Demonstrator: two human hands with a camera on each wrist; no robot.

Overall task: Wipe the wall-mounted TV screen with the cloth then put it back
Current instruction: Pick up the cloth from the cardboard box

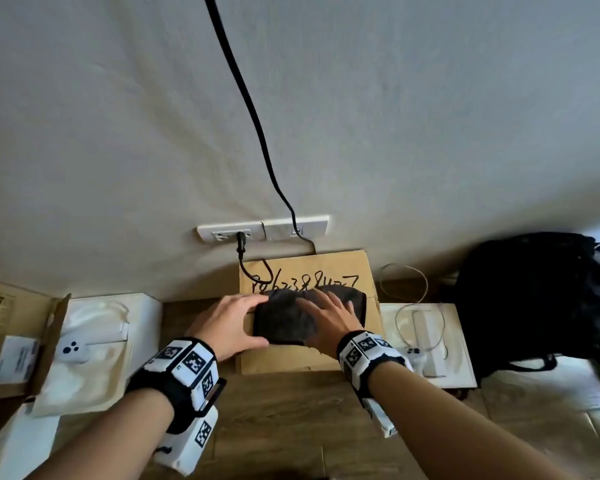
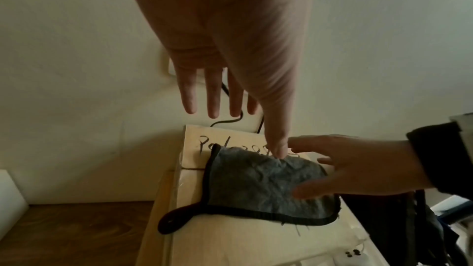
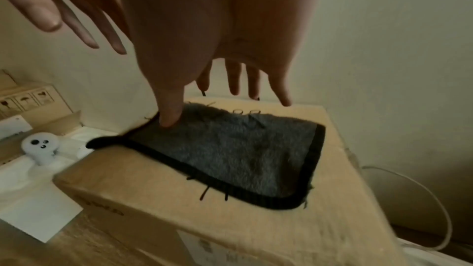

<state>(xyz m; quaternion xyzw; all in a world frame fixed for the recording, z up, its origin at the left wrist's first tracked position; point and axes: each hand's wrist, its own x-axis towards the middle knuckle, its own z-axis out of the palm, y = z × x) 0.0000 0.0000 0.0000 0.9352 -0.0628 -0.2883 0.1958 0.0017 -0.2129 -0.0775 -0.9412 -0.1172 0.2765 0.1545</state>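
So the cloth is lying flat on the cardboard box against the wall. My left hand and right hand both have fingers spread straight, only thumbs touching it, gripping nothing. There's bare cardboard near and right of it. The left wrist view shows the cloth's loop hanging off the box's left edge; the head view doesn't.
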